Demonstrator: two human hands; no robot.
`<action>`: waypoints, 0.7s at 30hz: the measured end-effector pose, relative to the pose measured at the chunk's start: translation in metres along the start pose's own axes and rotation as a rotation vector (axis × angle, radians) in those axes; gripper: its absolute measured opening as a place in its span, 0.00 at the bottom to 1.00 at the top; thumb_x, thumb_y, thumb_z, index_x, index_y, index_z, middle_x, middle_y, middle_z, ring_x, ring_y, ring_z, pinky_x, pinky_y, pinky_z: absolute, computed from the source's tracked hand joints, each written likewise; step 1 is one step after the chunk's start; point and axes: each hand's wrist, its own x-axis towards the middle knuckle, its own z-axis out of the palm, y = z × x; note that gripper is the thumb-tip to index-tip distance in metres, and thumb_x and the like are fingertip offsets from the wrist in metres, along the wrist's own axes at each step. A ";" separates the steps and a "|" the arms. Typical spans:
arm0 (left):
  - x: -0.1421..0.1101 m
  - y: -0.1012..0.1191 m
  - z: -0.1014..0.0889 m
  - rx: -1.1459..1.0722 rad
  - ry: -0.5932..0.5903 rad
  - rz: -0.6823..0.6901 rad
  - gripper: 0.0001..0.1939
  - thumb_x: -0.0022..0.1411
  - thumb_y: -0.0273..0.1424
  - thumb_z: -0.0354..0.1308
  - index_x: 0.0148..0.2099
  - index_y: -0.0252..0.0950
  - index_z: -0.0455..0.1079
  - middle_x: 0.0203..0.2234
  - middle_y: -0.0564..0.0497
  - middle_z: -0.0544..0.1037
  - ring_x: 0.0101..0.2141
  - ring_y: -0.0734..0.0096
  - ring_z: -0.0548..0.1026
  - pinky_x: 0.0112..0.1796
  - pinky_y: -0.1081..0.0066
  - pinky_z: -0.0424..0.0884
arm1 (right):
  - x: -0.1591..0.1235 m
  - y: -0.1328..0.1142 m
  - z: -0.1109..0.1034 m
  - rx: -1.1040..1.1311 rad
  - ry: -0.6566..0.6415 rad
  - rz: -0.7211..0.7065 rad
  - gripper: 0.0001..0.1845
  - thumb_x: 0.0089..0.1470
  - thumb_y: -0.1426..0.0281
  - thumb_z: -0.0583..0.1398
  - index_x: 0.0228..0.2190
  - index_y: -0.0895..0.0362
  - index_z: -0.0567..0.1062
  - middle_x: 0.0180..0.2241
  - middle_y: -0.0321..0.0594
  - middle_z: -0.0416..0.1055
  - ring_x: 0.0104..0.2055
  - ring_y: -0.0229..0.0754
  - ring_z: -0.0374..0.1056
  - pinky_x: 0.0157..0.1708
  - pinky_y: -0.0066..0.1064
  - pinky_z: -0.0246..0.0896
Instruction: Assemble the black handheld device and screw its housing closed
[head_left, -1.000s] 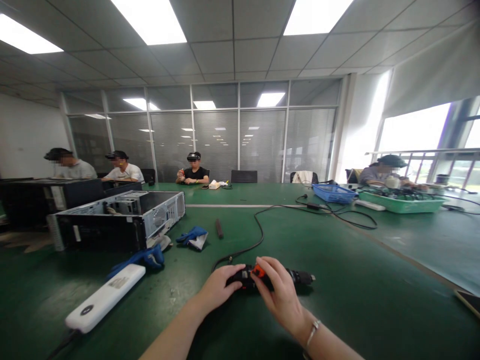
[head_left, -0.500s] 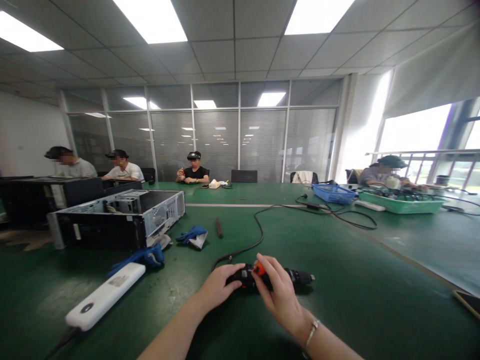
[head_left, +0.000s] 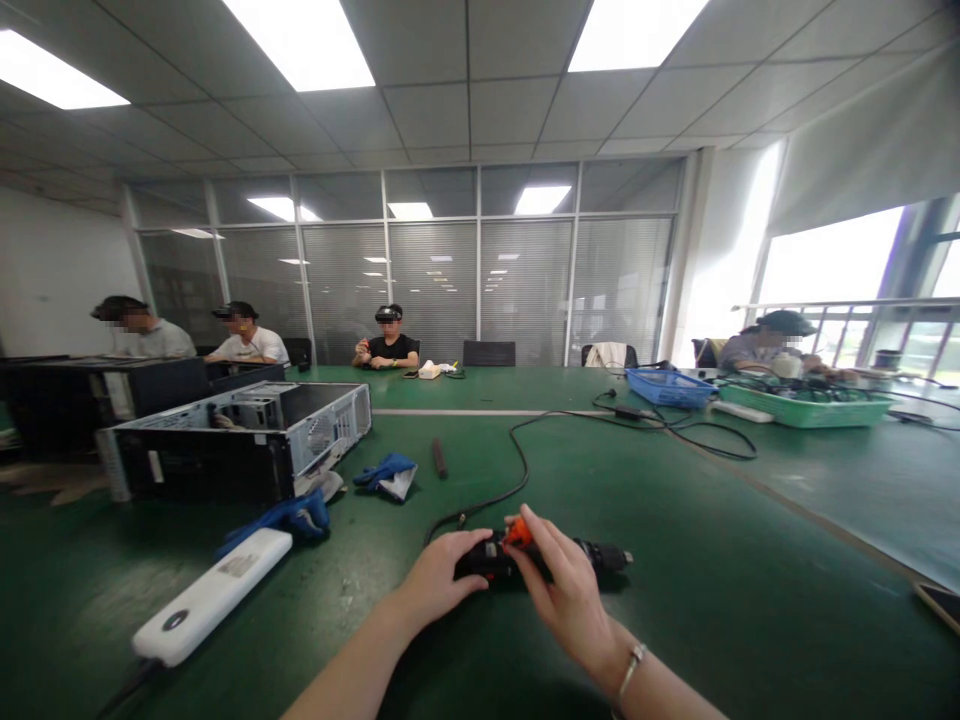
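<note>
A black electric screwdriver point(head_left: 600, 556) lies on its side on the green table, its narrow tip pointing right. My left hand point(head_left: 444, 568) is closed around its rear end, with the thumb on the near side and fingers over the far side. Between the thumb and fingers of my right hand point(head_left: 559, 575) is a small screwdriver with an orange handle point(head_left: 519, 531), held above the tool's middle. Its lower end meets or nearly meets the black body; the exact contact is hidden by my fingers. A black cord point(head_left: 517, 480) runs from the tool's rear.
On the left are an open computer case point(head_left: 210, 460), blue gloves point(head_left: 386, 474) and a white power strip point(head_left: 214, 597). A dark bar point(head_left: 439, 458) lies ahead. Blue point(head_left: 670, 388) and green baskets point(head_left: 817, 408) stand at the right; a phone point(head_left: 937, 605) at the edge. Several people sit around the table.
My right hand and the orange handle have shifted very slightly, the fingers a little higher. My left hand keeps its hold, and the black tool stays in place.
</note>
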 end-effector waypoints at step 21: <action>-0.004 0.014 0.005 0.093 0.002 0.025 0.28 0.52 0.32 0.65 0.56 0.41 0.65 0.48 0.49 0.75 0.47 0.59 0.73 0.51 0.62 0.66 | 0.009 0.016 -0.007 0.099 0.259 0.350 0.35 0.59 0.69 0.59 0.64 0.52 0.52 0.42 0.44 0.73 0.38 0.43 0.74 0.40 0.40 0.73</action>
